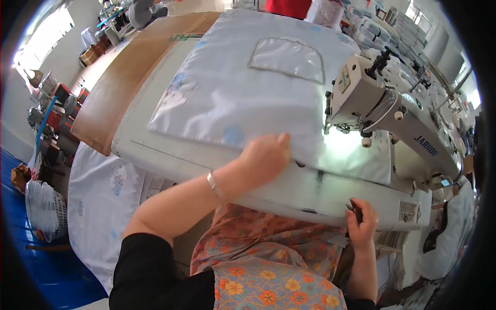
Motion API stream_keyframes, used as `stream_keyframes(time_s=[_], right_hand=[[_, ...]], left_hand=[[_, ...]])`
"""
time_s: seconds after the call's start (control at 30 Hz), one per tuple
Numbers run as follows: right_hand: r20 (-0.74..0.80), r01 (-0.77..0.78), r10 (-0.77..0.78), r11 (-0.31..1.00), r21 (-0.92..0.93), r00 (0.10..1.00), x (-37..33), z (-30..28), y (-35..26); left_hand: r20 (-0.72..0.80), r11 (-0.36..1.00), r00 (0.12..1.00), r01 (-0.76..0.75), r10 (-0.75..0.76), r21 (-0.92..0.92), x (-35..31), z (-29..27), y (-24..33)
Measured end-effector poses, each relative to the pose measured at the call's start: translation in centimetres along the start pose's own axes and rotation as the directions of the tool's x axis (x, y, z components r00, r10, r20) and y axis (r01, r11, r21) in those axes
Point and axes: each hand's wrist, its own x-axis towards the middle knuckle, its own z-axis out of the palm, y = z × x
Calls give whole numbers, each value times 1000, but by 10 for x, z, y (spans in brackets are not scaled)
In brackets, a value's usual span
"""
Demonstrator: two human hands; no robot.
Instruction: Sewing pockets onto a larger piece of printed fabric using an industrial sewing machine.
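Observation:
A white padded fabric panel (206, 113) with pale blue spots and small printed figures lies spread over the sewing table. A clear rounded pocket (289, 59) with dark edging is set into it. My left hand (266, 155) is over the panel's near edge, fingers curled and slightly blurred; anything inside them is hidden. To the right, the sewing machine head (356, 95) stands over the panel, its lamp lighting the cloth brightly. At the table's front edge, my right hand (364, 223) is closed around small dark thread snips (354, 207), tips pointing up.
A brown board (129, 72) extends the table on the left. More printed white fabric (103, 201) hangs below it. Beyond are a white basket (46, 212), a blue floor covering (57, 274) and stacked bundles (372, 31) at the back right. A person in red (289, 8) stands behind the table.

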Motion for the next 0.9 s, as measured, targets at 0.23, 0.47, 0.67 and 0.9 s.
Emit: stream_keyframes(time_s=[0.23, 0.47, 0.67, 0.9], right_hand=[[-29, 245, -251, 959, -145, 968, -10, 22, 25], [3, 86, -87, 974, -210, 996, -35, -2, 59], [1, 113, -116, 970, -216, 993, -28, 2, 58], [-25, 111, -121, 963, -244, 992, -22, 7, 64]], left_hand=[[-261, 918, 890, 395, -373, 35, 110, 106, -132], [-37, 853, 981, 149, -193, -500, 16, 15, 1], [-119, 892, 892, 412, -436, -184, -269, 21, -5], [-63, 184, 197, 968, -978, 168, -472, 63, -97]])
